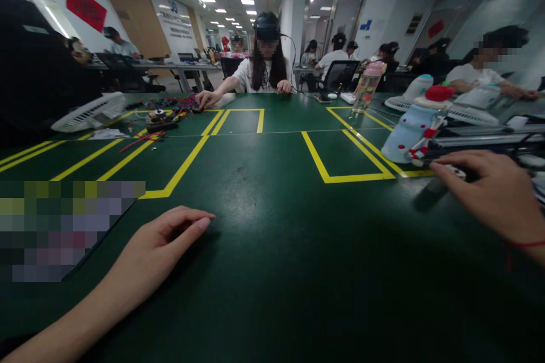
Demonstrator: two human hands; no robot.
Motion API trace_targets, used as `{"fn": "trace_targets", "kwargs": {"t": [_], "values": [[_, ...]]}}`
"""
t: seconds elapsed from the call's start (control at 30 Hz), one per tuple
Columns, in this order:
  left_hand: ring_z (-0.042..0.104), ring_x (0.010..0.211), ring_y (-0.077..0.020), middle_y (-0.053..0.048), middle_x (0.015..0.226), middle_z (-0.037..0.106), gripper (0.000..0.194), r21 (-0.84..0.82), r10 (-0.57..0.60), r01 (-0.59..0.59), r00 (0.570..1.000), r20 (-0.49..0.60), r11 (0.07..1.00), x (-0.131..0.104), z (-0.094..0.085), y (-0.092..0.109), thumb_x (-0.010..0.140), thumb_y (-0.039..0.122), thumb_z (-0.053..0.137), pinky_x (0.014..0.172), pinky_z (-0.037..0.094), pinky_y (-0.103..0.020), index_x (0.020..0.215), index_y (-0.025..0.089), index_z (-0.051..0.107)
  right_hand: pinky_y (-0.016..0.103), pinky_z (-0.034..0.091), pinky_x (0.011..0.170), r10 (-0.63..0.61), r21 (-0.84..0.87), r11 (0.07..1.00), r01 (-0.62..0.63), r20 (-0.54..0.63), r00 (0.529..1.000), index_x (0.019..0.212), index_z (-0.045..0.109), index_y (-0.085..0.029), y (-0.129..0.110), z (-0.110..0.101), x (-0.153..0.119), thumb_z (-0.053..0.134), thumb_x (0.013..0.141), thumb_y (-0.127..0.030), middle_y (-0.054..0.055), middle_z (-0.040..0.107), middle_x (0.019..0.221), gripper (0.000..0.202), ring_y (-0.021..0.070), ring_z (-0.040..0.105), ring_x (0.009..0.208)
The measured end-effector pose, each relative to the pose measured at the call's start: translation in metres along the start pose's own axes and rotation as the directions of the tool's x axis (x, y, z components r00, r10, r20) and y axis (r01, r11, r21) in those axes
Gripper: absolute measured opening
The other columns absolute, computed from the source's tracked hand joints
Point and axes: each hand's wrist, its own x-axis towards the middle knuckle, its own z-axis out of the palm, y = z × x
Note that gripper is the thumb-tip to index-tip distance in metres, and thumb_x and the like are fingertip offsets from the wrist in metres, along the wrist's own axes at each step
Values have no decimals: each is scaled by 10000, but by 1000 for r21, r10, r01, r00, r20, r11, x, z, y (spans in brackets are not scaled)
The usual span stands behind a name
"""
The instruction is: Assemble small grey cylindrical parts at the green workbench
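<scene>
My left hand (pixel 170 238) rests low over the green table (pixel 264 272), left of the middle. Its thumb and forefinger tips come together with nothing visible between them. At the right, my right hand (pixel 489 193) has its thumb and fingers closed round a small dark and white object (pixel 457 172), mostly hidden by the fingers and too unclear to name. Just beyond that hand stands a light blue bottle (pixel 402 133) with a red top and red-and-white trim.
Yellow tape lines (pixel 357 178) mark the table. Tangled wires (pixel 183 103) and a white fan (pixel 91 113) lie at the back left. A person (pixel 266 68) sits opposite, one hand at the wires. A clear bottle (pixel 367 88) stands at the back right.
</scene>
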Motion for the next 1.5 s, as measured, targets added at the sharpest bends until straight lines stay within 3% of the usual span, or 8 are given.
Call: {"fn": "trace_targets", "kwargs": {"t": [0.1, 0.2, 0.6, 0.83, 1.1, 1.3, 1.4, 1.5], "values": [[635, 1072, -273, -7, 1152, 712, 445, 8, 8, -8, 1000, -3, 1000, -1, 0, 1, 860, 651, 530, 920, 450, -371, 1060, 293, 701, 337, 413, 763, 343, -97, 939, -330, 202, 917, 1017, 734, -193, 38, -3, 5, 584, 845, -494, 100, 708, 1042, 378, 211, 602, 893], [630, 1084, -282, -15, 1151, 710, 463, 3, 15, -15, 1000, 3, 1000, -3, -1, 1, 843, 670, 526, 932, 448, -385, 1048, 294, 703, 336, 402, 742, 461, -145, 887, -438, 287, 839, 1007, 752, -242, 50, -1, 7, 627, 794, -517, 59, 716, 1005, 369, 214, 590, 848], [650, 1052, -295, -28, 1134, 728, 491, 27, 30, -30, 999, -10, 999, -3, 0, 2, 814, 696, 524, 916, 479, -405, 1027, 299, 720, 349, 415, 719, 531, -32, 843, -536, 199, 823, 987, 760, -222, 61, 11, 10, 639, 717, -557, 73, 707, 899, 447, 215, 577, 760], [655, 1067, -278, -21, 1150, 733, 427, 49, 43, -44, 999, 3, 998, -7, -1, 4, 873, 626, 528, 929, 485, -375, 1044, 288, 725, 372, 411, 764, 544, 34, 815, -579, 300, 783, 1109, 740, -203, 51, 4, 7, 618, 804, -493, 123, 711, 1061, 438, 226, 611, 868], [655, 1046, -283, -32, 1134, 733, 444, 48, 51, -52, 999, 13, 998, -7, -1, 5, 868, 641, 521, 923, 492, -377, 1029, 283, 728, 342, 409, 763, 521, -2, 845, -535, 228, 823, 1003, 731, -186, 44, 1, 5, 632, 799, -510, 107, 693, 938, 395, 196, 591, 820], [657, 1044, -281, -33, 1123, 735, 441, 52, 48, -49, 999, 13, 997, -8, -1, 9, 854, 642, 532, 932, 488, -384, 1005, 279, 734, 354, 414, 781, 497, 93, 842, -531, 248, 832, 1061, 738, -184, 47, 3, 4, 604, 804, -378, 111, 706, 1000, 348, 199, 602, 813], [655, 1058, -283, -32, 1130, 735, 437, 47, 58, -58, 998, 8, 997, -8, -1, 7, 854, 642, 532, 942, 482, -387, 1004, 285, 735, 350, 427, 776, 496, 116, 845, -522, 194, 846, 1013, 729, -195, 48, 4, 1, 648, 777, -428, 105, 710, 1001, 341, 204, 620, 836], [658, 1058, -282, -23, 1131, 738, 429, 61, 55, -55, 998, 10, 997, -6, -2, 5, 857, 642, 535, 933, 488, -380, 1013, 296, 735, 342, 435, 750, 461, 51, 873, -485, 238, 855, 948, 690, -205, 48, 6, -1, 720, 706, -526, 99, 707, 968, 403, 208, 629, 838]]}}
